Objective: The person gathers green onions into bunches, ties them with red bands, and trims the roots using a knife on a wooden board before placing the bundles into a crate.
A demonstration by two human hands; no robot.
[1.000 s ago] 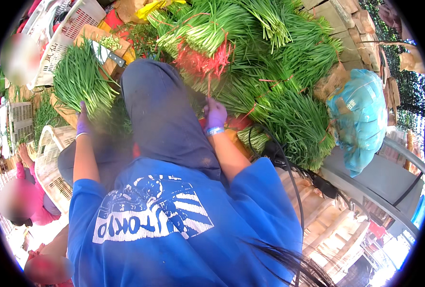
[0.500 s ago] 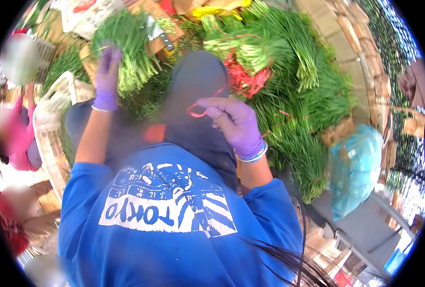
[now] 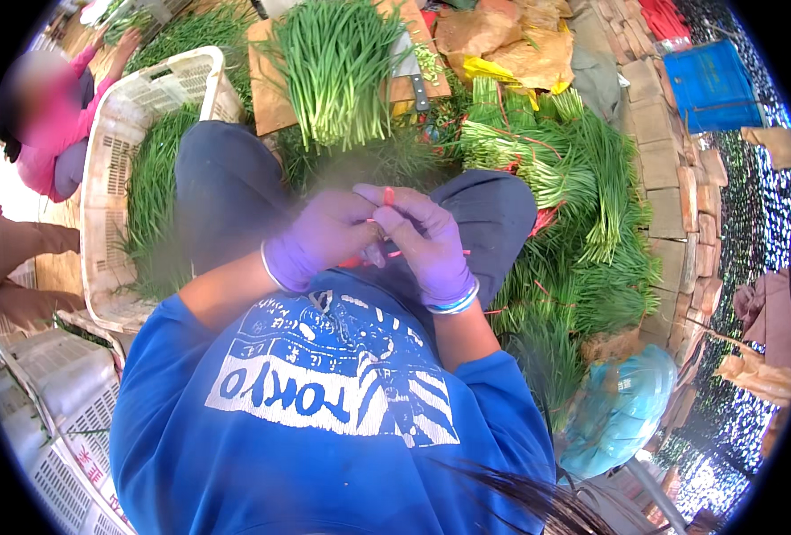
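My two purple-gloved hands meet above my lap, fingertips close together. My right hand (image 3: 428, 252) pinches a thin red tie (image 3: 389, 195), whose strands show between the fingers and stick out beside the palm. My left hand (image 3: 324, 234) is closed at the same tie, with its fingertips partly hidden behind the right hand's. Beyond my knees, a loose bunch of garlic chives (image 3: 337, 67) lies on a wooden board (image 3: 270, 85), pale stem ends toward me. Next to it rests a knife (image 3: 410, 67) with a dark handle.
Tied chive bundles (image 3: 582, 209) are heaped at the right, beside a brick edge (image 3: 663, 178). A white plastic crate (image 3: 97, 241) holding chives stands at the left. A blue-green plastic bag (image 3: 622, 406) is at the lower right. A person in pink (image 3: 52, 147) crouches at the far left.
My left hand has left the chive bunch and come to my right hand at the red tie. The view has shifted, showing more of the board and knife.
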